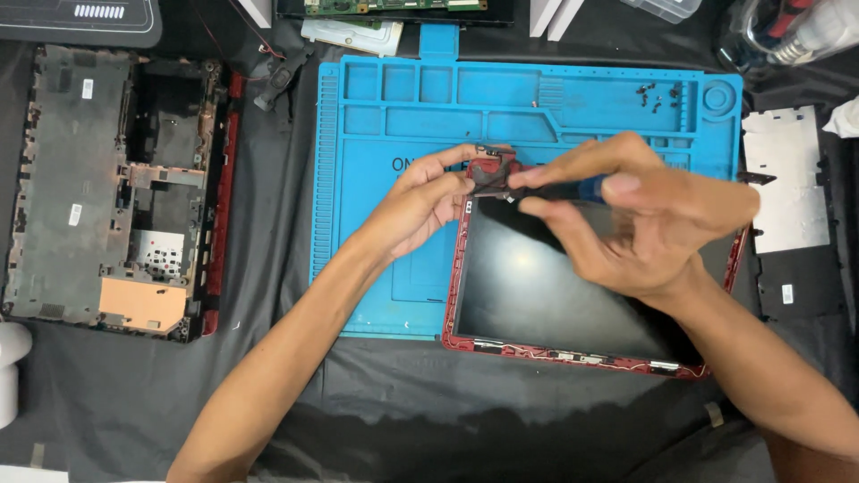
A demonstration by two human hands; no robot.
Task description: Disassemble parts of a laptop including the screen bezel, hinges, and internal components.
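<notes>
Laptop base: the opened laptop base (116,192) lies at the far left on the black cloth (268,376) covering the desk.
Mat: a blue work mat (385,116) sits at centre, with small black screws (658,94) in 1 tray.
Left hand: the left hand (425,201) pinches the red hinge corner (490,170) of the screen panel (546,277).
Right hand: the right hand (644,215) grips a blue-handled screwdriver (573,189), its tip at that corner.
Panel: it rests partly on the mat's lower right.

- An electronics repair bench, by the look of it.
- Blue silicone repair mat (376,134) with screw trays, centre frame.
- Gutted laptop base (116,188) at left, on black cloth (403,402).
</notes>
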